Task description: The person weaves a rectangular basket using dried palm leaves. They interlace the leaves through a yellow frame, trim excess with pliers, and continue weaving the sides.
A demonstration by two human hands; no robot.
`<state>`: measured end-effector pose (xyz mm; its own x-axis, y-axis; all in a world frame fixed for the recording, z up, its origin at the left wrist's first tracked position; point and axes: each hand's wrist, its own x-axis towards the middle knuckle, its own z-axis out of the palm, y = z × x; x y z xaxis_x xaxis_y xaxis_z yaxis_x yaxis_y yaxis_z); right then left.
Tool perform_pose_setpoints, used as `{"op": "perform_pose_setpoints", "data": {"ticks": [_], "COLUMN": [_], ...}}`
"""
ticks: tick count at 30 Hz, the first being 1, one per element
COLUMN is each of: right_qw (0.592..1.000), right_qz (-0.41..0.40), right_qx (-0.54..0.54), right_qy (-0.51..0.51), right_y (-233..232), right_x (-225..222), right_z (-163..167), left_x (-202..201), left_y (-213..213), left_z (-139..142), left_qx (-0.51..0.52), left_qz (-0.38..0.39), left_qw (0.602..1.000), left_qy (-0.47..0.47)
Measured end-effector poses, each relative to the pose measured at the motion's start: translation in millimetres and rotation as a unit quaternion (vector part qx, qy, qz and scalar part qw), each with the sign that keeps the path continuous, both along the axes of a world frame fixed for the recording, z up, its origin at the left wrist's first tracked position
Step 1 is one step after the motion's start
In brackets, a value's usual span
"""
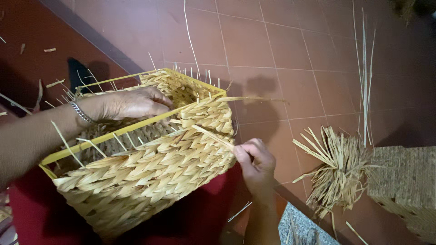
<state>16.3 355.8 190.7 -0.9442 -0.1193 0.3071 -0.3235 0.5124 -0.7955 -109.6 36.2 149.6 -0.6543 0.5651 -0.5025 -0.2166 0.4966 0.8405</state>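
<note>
The right hand (256, 164) is closed, pinching a thin pale straw strand (212, 137) that runs up to the rim of a rectangular basket of braided golden straw on a yellow frame (150, 174). The left hand (131, 103), with a silver bracelet (81, 112) at its wrist, lies loosely curled inside the basket's mouth, fingers on the weave. The basket rests on the person's red-clothed lap. To the right, a bundle of loose straw (338, 174) lies on the red tiled floor (290, 50).
</note>
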Motion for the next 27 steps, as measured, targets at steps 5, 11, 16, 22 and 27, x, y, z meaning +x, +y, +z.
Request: {"op": "perform_pose_setpoints", "data": {"ticks": [5, 11, 16, 22, 27], "right_qw": [0.985, 0.986, 0.965, 0.943, 0.958], "right_qz": [0.026, 0.064, 0.024, 0.280, 0.207], "right_qx": [-0.127, -0.074, -0.127, -0.158, -0.198], "right_qy": [-0.113, -0.136, -0.229, -0.090, 0.020], "right_y": [25.6, 43.6, 44.5, 37.9, 15.2], "right_x": [5.2, 19.9, 33.8, 30.8, 18.8], "right_z": [-6.9, 5.9, 15.5, 28.4, 23.6], "left_x": [9.7, 14.7, 16.6, 12.9, 12.5], "left_y": [0.5, 6.9, 7.8, 12.2, 15.6], "left_z": [0.2, 5.4, 3.4, 0.9, 1.7], "left_qx": [0.103, 0.127, 0.155, 0.174, 0.161], "left_qz": [0.012, 0.004, -0.001, -0.015, -0.023], "left_qw": [0.993, 0.990, 0.985, 0.980, 0.982], "left_qy": [-0.057, -0.058, -0.075, -0.093, -0.096]}}
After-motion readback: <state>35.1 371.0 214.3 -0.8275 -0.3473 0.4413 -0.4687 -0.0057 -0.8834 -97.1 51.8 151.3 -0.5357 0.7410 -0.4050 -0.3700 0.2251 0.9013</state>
